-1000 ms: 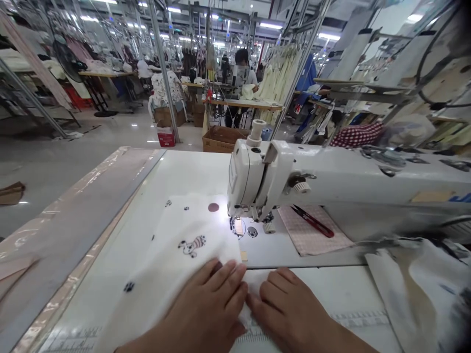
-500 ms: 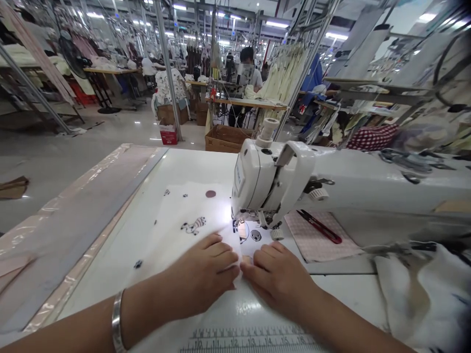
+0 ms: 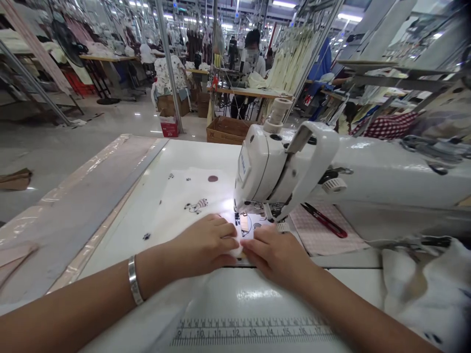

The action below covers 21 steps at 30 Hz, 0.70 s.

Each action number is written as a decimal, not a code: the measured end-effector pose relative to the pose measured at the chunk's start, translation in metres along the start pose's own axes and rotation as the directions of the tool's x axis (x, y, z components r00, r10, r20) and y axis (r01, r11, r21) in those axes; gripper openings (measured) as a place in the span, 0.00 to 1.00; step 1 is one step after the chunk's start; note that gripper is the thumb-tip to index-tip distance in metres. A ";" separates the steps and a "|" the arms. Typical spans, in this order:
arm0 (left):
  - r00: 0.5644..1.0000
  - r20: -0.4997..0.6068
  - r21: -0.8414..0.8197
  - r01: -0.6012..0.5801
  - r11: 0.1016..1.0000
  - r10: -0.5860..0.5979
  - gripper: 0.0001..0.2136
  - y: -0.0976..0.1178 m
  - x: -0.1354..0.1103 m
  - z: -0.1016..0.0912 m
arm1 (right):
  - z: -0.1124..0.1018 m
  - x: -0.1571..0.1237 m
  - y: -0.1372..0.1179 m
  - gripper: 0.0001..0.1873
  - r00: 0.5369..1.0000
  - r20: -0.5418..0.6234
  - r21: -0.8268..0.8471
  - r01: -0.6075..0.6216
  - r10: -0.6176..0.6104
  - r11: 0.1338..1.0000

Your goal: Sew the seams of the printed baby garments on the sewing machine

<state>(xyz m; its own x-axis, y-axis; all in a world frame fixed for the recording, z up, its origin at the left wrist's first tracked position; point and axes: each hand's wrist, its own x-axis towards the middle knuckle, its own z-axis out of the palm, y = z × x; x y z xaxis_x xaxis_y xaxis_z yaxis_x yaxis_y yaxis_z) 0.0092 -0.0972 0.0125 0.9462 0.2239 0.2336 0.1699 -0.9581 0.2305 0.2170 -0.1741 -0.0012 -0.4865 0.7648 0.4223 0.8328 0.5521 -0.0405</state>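
"Where's the cloth?"

"Flat on the white table, its right edge by the lit end of the sewing machine. The left hand lies palm-down on it, fingers loosely bent."

"And the right hand?"

"Half curled, fingertips near that edge. Whether either hand pinches it, I can't tell."

Numbers, apparently 9 to 17, on the ruler.
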 end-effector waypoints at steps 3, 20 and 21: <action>0.998 -0.026 -0.005 0.051 0.999 -0.051 0.13 -0.003 0.004 0.002 | 0.001 0.001 0.003 0.13 0.999 0.009 0.004 -0.032 0.032 0.999; 0.988 -0.045 0.287 -0.131 0.949 0.150 0.09 -0.009 0.012 0.002 | 0.021 0.009 0.003 0.16 0.997 -0.079 0.016 -0.022 0.023 1.000; 0.977 0.015 0.305 -0.209 0.929 0.215 0.10 -0.009 0.012 0.000 | 0.017 0.008 0.002 0.18 0.997 -0.082 0.008 -0.004 0.005 1.000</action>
<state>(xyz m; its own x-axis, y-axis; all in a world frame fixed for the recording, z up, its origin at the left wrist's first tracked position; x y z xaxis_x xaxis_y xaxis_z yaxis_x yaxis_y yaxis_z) 0.0193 -0.0859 0.0132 0.9645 0.0103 0.2638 0.0442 -0.9914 -0.1228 0.2104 -0.1608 -0.0136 -0.4595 0.7376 0.4947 0.8325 0.5518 -0.0494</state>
